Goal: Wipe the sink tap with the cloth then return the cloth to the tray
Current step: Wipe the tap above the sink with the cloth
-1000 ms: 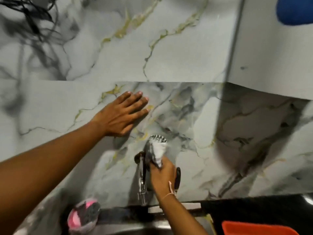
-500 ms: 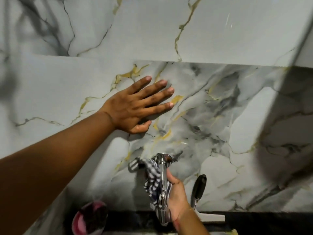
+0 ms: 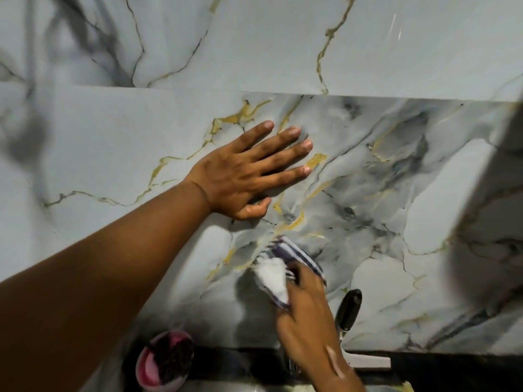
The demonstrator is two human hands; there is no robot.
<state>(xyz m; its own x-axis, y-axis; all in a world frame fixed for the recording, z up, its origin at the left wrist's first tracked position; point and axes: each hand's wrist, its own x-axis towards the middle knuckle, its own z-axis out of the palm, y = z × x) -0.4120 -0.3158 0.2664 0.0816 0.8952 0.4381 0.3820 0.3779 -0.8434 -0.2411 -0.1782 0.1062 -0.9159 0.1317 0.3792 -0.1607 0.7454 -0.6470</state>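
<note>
My right hand (image 3: 307,321) grips a white cloth with dark blue stripes (image 3: 278,275) and presses it over the top of the sink tap, which the cloth and hand almost wholly hide; only a bit of metal spout (image 3: 290,363) shows below the hand. The hand and cloth are blurred. My left hand (image 3: 249,174) lies flat on the marble wall above and left of the tap, fingers spread, holding nothing. The tray is out of view.
A marble-patterned wall (image 3: 368,193) fills the view. A pink bowl with a dark scrubber (image 3: 165,360) sits at the lower left by the sink edge. A black-handled tool (image 3: 349,309) leans against the wall right of the tap, above a white bar (image 3: 368,362).
My right hand has moved the cloth from the left side of the tap up over its top, covering the chrome head. The view has shifted slightly; my left hand stays on the wall.
</note>
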